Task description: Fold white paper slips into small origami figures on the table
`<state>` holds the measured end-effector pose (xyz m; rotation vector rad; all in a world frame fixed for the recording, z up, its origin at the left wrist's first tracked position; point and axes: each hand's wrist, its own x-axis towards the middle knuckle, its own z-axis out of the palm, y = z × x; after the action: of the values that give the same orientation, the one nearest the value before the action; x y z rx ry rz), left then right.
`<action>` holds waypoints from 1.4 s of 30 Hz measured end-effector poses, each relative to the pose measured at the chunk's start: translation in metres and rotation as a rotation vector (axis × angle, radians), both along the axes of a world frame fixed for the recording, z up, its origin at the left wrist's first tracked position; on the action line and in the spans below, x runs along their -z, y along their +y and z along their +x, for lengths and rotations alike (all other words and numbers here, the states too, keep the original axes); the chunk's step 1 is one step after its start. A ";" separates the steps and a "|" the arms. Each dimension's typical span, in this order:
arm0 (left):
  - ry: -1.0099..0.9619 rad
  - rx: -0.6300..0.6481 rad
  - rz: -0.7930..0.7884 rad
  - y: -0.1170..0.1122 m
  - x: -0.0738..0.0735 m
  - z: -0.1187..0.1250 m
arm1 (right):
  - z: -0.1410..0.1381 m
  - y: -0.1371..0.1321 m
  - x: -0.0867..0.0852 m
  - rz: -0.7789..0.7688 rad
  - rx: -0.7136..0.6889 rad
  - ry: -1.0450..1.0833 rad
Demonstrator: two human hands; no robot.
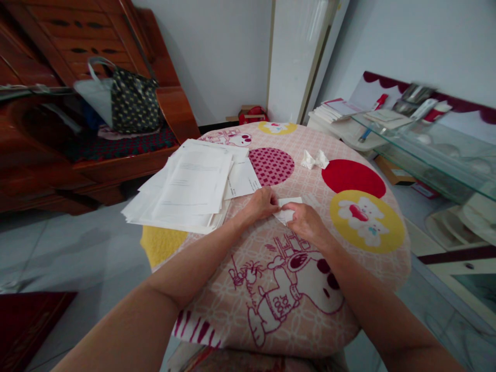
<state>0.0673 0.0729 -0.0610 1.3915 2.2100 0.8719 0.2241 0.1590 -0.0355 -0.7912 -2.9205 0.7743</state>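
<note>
A small piece of folded white paper point(287, 213) lies low over the round table between my hands. My left hand point(264, 202) pinches its left edge with curled fingers. On the opposite side, my right hand point(306, 221) grips the lower right of the paper, thumb and forefinger pressed close to the left fingertips. The exact fold lines under the fingers are hidden. Farther back stand two small folded white paper shapes point(309, 159), side by side. Left of my hands is a loose stack of white printed sheets point(189, 181), its edges uneven.
A patterned pink cloth point(240, 248) covers the round table. On the right, a glass-topped cabinet point(437, 160) carries papers, a cup and metal ware. To the left, a wooden bench point(127, 178) holds a dark patterned bag point(135, 101). A red box point(253, 114) sits behind the table.
</note>
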 end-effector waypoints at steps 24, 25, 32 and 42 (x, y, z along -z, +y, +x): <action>-0.096 0.168 0.070 -0.011 0.006 -0.024 | 0.003 0.007 0.008 -0.008 -0.010 -0.010; -0.114 0.180 0.078 -0.011 0.007 -0.026 | 0.003 0.007 0.009 -0.011 -0.010 -0.008; -0.105 0.262 0.142 -0.016 0.005 -0.031 | 0.003 0.009 0.010 -0.024 -0.014 0.003; -0.097 0.270 0.105 -0.020 -0.004 -0.003 | 0.003 0.010 0.007 -0.035 -0.036 0.003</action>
<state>0.0642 0.0528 -0.0575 1.6140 1.8728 0.9462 0.2269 0.1686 -0.0425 -0.7411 -2.9343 0.8308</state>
